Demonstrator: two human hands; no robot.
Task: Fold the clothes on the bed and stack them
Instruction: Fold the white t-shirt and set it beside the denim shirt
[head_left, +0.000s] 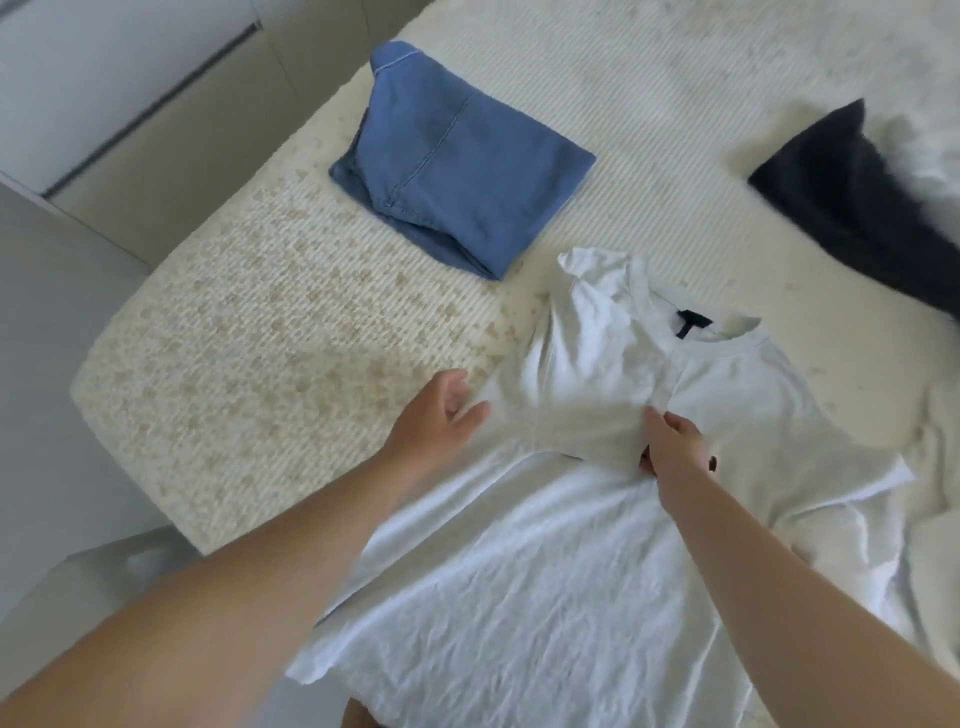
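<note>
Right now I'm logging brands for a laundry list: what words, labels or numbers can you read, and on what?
None can be read.
White T-shirt: the dark neck label is too small and blurred to show any text.
Folded blue jeans: no visible writing.
Dark cloth: no visible writing.

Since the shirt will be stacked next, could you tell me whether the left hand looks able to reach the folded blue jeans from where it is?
Probably yes: the left hand is open and holds nothing, and only bare bedspread lies between it and the folded blue jeans.
</note>
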